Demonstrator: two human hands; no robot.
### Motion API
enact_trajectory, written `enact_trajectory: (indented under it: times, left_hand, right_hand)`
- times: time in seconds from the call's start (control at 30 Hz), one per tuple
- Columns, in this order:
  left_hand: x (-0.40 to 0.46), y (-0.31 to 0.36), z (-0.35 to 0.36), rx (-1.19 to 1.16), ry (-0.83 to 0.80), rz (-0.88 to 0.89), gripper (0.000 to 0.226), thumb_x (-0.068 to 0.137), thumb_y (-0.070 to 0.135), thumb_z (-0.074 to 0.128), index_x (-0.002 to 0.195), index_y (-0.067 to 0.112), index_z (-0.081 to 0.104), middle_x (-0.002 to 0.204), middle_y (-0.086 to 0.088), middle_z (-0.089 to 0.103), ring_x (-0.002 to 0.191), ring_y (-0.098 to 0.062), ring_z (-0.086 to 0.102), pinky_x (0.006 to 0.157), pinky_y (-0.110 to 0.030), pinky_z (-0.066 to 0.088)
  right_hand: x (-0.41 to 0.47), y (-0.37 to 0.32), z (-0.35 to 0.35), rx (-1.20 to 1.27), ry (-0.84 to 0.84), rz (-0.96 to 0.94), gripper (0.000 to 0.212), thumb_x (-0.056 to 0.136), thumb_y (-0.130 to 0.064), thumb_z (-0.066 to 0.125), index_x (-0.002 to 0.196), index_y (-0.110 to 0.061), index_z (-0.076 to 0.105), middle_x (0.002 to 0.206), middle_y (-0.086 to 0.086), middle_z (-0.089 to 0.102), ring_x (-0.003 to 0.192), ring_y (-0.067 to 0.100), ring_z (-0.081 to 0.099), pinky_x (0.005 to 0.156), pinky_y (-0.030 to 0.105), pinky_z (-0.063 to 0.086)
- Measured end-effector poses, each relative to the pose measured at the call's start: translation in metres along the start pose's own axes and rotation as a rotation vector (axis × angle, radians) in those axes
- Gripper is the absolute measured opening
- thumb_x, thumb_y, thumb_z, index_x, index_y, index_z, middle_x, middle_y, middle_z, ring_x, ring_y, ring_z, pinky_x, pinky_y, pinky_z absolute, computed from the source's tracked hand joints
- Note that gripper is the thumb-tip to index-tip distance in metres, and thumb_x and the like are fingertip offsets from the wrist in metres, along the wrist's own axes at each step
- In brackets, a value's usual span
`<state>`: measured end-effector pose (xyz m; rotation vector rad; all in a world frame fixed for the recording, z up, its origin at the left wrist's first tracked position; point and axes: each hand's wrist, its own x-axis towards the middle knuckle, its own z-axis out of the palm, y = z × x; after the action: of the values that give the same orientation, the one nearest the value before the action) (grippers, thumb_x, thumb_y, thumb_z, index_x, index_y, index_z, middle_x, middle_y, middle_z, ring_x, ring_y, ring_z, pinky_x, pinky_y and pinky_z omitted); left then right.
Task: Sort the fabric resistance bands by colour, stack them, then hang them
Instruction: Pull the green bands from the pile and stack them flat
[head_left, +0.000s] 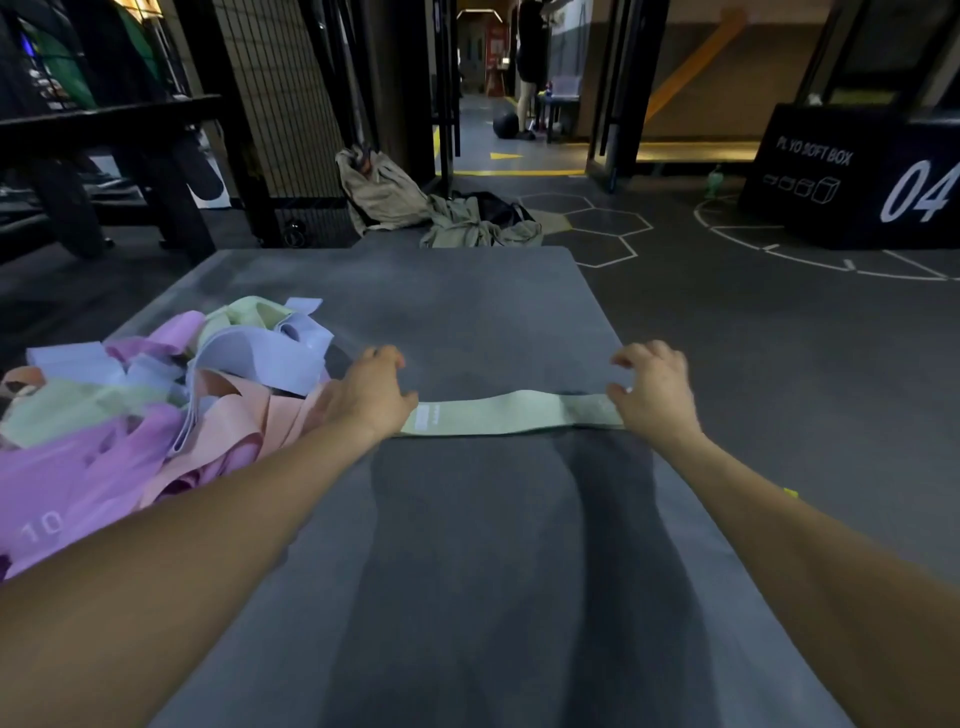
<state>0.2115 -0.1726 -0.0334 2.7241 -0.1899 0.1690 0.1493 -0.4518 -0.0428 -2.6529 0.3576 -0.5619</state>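
1. Head camera looks down on a grey mat (467, 322) spread on the dark gym floor, with both bare forearms reaching out over it.
2. Left hand (371, 395) lies palm down at the left end of a pale green band (511, 413), fingers loosely bent and spread, the heel of the hand and thumb side resting on the fabric. It presses rather than grips; no finger is seen wrapped round the band.
3. Right hand (654, 387) sits at the right end of the same band, fingers arched with the tips pointing down. The thumb and lower edge of the hand touch the band's end; whether the fingertips pinch the cloth or only hover above it cannot be told.
4. Stretched flat between the two hands, the green band runs left to right across the middle of the mat, slightly bowed upward at its centre, with a small white printed label near its left end.
5. At the left of the mat, just beside the left forearm, lies a heap of bands (130, 415), unsorted and tangled: lilac-blue ones on the far side, pale green and peach in the middle, pink-purple nearest, one marked "10".
6. Farther off, crumpled beige clothing (457, 223) lies on the floor beyond the mat, and a black box (852, 176) printed "04" stands at the far right.
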Motion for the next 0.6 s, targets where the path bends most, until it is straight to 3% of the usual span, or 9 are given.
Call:
enact_trajectory:
  times: [0.1,0.2,0.3,0.43,0.6]
  left_hand:
    - [0.001,0.000,0.004,-0.008,-0.166,0.201,0.062,0.083,0.028,0.067,0.137,0.015,0.040,0.143,-0.004,0.035,0.130,-0.022,0.040,0.106,-0.032,0.034]
    - [0.005,-0.009,0.007,0.146,-0.348,0.238,0.076,0.082,0.039,0.068,0.145,0.018,0.030,0.150,-0.002,0.028,0.136,-0.022,0.032,0.111,-0.036,0.029]
    - [0.010,-0.018,0.006,0.221,-0.404,0.261,0.073,0.085,0.043,0.062,0.145,0.019,0.029,0.149,-0.002,0.031,0.135,-0.021,0.034,0.111,-0.037,0.028]
    - [0.013,-0.024,0.004,0.151,-0.424,0.314,0.056,0.085,0.038,0.065,0.134,0.020,0.047,0.128,-0.004,0.045,0.118,-0.021,0.046,0.104,-0.036,0.035]
    - [0.009,-0.027,0.007,0.121,-0.416,0.303,0.053,0.086,0.039,0.062,0.134,0.023,0.046,0.126,0.000,0.042,0.114,-0.021,0.048,0.103,-0.038,0.036]
  right_hand:
    - [0.000,-0.029,0.008,0.042,-0.295,-0.202,0.049,0.083,-0.028,0.068,0.128,-0.013,0.054,0.131,0.007,0.048,0.126,0.026,0.042,0.100,0.028,0.031]
    - [-0.002,-0.046,0.020,0.024,-0.507,-0.299,0.070,0.078,-0.036,0.073,0.139,-0.017,0.042,0.141,0.003,0.040,0.130,0.023,0.039,0.105,0.028,0.030]
    - [-0.001,-0.046,0.022,0.028,-0.549,-0.305,0.073,0.079,-0.035,0.072,0.142,-0.020,0.037,0.145,0.001,0.038,0.132,0.021,0.038,0.107,0.027,0.028]
    - [0.002,-0.042,0.023,0.017,-0.532,-0.301,0.069,0.079,-0.037,0.072,0.139,-0.022,0.042,0.137,0.001,0.044,0.127,0.021,0.042,0.102,0.026,0.030]
    - [0.001,-0.042,0.024,-0.006,-0.556,-0.309,0.067,0.081,-0.037,0.069,0.140,-0.021,0.042,0.134,0.002,0.044,0.126,0.022,0.042,0.105,0.028,0.029]
